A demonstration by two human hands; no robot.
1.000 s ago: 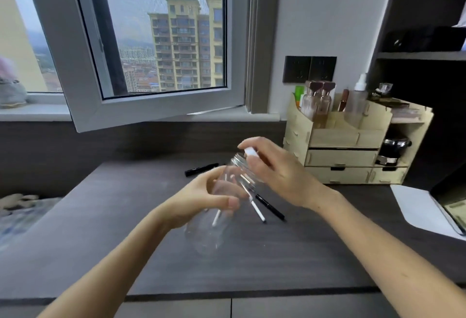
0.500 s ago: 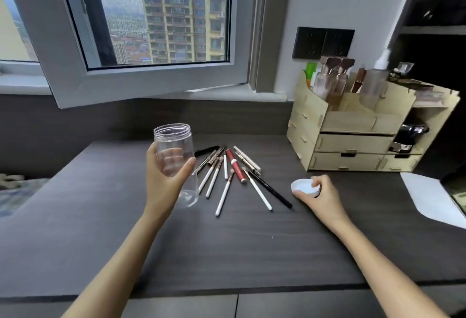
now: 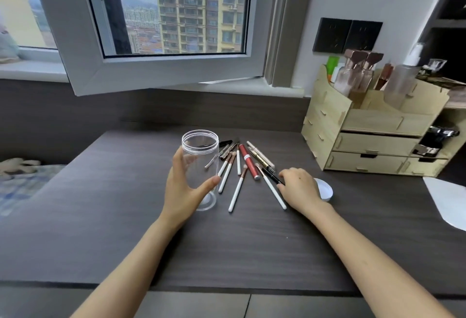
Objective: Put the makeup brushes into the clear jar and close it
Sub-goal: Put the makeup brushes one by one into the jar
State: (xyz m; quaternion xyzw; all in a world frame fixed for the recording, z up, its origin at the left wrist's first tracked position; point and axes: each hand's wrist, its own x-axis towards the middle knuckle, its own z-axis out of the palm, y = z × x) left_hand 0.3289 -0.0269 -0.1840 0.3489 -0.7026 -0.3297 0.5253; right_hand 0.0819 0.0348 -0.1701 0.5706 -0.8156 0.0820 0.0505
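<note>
**A:** From the head view, where do the brushes lie relative to the hands?

**B:** The makeup brushes (image 3: 238,169) fan out on the dark desk (image 3: 100,204), between the two hands. Their long axes run roughly away from the person, handles toward the near edge, tips toward the window. The right hand (image 3: 298,186) is nearer: its fingertips (image 3: 280,186) touch or nearly touch the black pencil-like stick (image 3: 271,176) and the rightmost white-handled brush (image 3: 271,186), which slants down to the right.

**A:** And its grip?

**B:** Fingers curled downward, loosely bent, not pinching anything I can make out. Whether a fingertip has a stick trapped against the desk, I cannot tell.

**A:** The jar?

**B:** The clear jar (image 3: 200,164) stands upright at the left of the fan, mouth open, empty. The left hand (image 3: 184,191) wraps it from the near left side, thumb across the front, closed around its wall. The white lid (image 3: 325,189) lies on the desk just behind the right hand.

**A:** So the coming move?

**B:** I'd judge the right hand picks a brush and carries it left and up to the jar mouth, turning it upright
</note>
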